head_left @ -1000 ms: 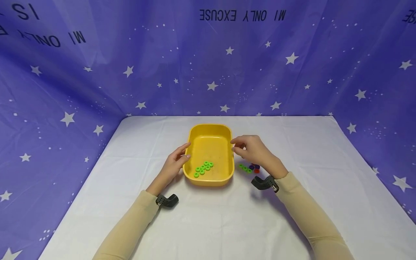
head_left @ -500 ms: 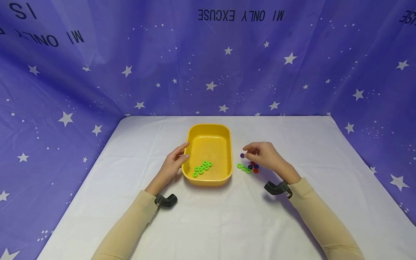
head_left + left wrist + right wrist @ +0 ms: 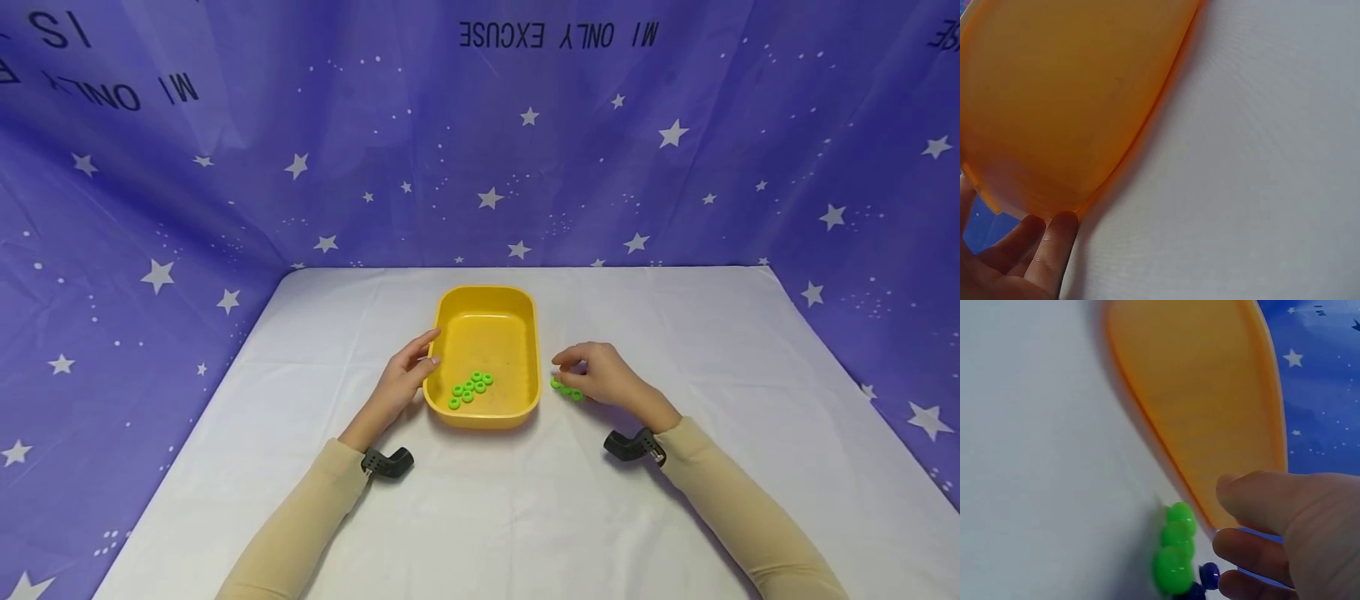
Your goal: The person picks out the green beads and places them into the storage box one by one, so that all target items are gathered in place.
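A yellow rectangular tray (image 3: 491,342) stands mid-table with several green ring-shaped beads (image 3: 468,387) inside, near its front. My left hand (image 3: 401,379) rests against the tray's left side, its thumb and fingertips extended at the rim. My right hand (image 3: 603,375) is low over a small group of beads on the right of the tray. Its thumb and fingers are apart, with no bead between them in the right wrist view. Three green beads (image 3: 1175,550) lie in a row beside the fingertips, with purple beads (image 3: 1210,575) close by. The right hand hides most of this group in the head view.
A white cloth (image 3: 510,517) covers the table. Purple star-printed fabric (image 3: 420,150) hangs behind and at both sides. Each wrist carries a black camera mount (image 3: 626,446) that juts out low over the cloth.
My right hand moved from the tray's right rim back over the bead group. A purple bead at its fingertips half a second ago is now out of sight in the head view. Left hand stayed put.
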Demonstrator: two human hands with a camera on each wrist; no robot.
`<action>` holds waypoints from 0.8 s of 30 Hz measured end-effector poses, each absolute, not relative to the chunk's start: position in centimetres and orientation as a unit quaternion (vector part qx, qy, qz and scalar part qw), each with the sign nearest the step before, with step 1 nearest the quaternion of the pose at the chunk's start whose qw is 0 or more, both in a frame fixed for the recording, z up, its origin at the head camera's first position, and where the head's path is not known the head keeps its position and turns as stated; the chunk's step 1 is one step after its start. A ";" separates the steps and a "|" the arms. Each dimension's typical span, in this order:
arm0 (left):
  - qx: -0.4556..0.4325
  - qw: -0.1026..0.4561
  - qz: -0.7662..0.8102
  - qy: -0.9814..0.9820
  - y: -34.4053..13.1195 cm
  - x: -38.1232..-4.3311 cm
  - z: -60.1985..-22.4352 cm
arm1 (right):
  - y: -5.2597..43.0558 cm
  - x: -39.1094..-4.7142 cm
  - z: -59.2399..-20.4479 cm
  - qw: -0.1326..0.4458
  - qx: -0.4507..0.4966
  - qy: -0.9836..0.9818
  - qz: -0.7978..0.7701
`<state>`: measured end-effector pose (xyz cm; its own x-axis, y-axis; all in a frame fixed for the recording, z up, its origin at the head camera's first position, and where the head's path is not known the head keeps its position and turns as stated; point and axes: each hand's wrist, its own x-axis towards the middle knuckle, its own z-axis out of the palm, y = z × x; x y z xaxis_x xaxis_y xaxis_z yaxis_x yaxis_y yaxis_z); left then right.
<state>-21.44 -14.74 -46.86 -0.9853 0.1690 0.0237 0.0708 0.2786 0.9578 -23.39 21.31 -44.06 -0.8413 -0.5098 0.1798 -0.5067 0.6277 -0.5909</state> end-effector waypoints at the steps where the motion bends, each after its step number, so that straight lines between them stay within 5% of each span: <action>1: 0.074 0.042 0.596 0.798 -14.7 -21.4 -46.8 | 21.3 -23.4 -44.3 0.001 -0.284 0.902 -0.325; 24: 0.070 0.035 0.590 0.803 -14.7 -21.3 -46.8 | 20.3 -23.0 -45.0 -0.036 -0.310 0.925 -0.217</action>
<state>-21.30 -14.65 -46.78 -0.9876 0.1546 0.0268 0.0718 0.2936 0.9532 -23.05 20.33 -44.98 -0.8048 -0.5586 0.2007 -0.5896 0.7135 -0.3786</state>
